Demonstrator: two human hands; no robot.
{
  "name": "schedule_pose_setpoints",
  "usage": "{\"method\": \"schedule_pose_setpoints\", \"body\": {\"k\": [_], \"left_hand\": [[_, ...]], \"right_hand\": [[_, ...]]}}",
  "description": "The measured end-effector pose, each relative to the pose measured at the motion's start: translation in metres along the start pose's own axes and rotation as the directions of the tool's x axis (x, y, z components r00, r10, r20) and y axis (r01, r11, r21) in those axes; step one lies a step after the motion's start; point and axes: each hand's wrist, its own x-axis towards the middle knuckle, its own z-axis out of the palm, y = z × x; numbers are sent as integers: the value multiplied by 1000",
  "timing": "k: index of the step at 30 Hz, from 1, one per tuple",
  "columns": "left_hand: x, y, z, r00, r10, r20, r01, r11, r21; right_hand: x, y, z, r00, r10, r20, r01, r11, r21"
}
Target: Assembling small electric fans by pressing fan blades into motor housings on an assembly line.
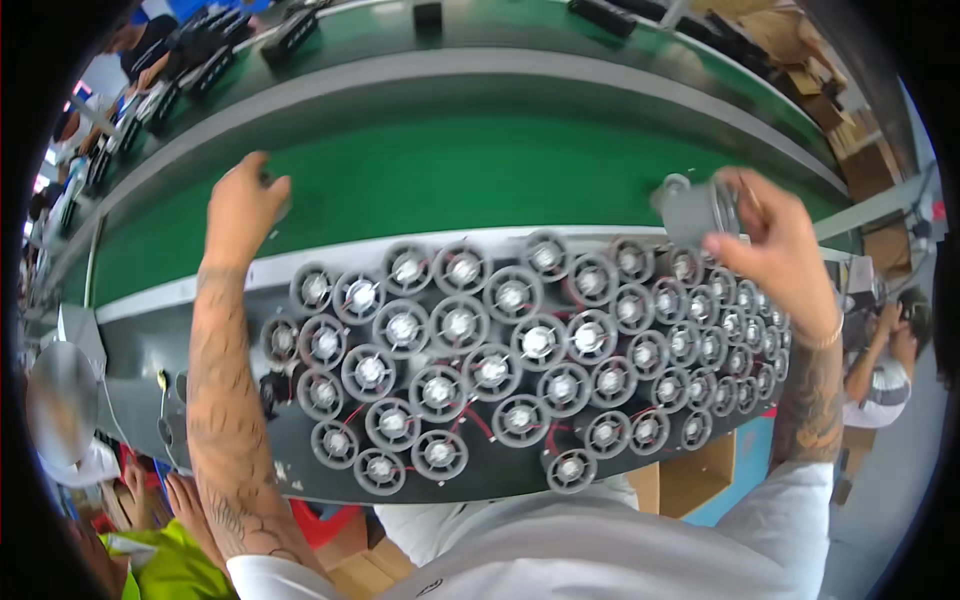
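Note:
My right hand [772, 225] is closed on a grey cylindrical housing [690, 213], held tilted at the right end of the green belt. A small round whitish part shows at the housing's far edge, blurred by motion. My left hand [240, 208] is over the belt's left part, its fingers curled around a small dark thing [267, 180] that is mostly hidden. Between my arms, many round grey fan units [459, 325] with pale hubs stand close together on a dark work surface [300, 470]. Thin red wires run out from several of them.
A green conveyor belt [460, 170] with a metal rail runs across in front of me. Black devices [290, 37] sit on a farther line. Cardboard boxes [700, 475] are below the surface at the right. Other people are at both sides, one in a yellow-green top [165, 565].

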Motion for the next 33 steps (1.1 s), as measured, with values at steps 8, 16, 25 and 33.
{"method": "schedule_pose_setpoints", "body": {"k": [8, 16, 25, 33], "left_hand": [[-72, 136, -130, 974, 44, -221, -164, 813, -559], [25, 262, -242, 731, 271, -626, -544, 786, -295], [58, 321, -245, 754, 352, -555, -522, 834, -181], [99, 305, -201, 722, 442, -531, -548, 835, -50]], "right_hand": [[-102, 8, -82, 916, -210, -342, 145, 968, -206], [-4, -32, -295, 761, -370, -532, 67, 861, -504], [80, -64, -282, 924, -242, -295, 72, 869, -489], [79, -51, -306, 671, -613, -418, 246, 715, -654]]}}
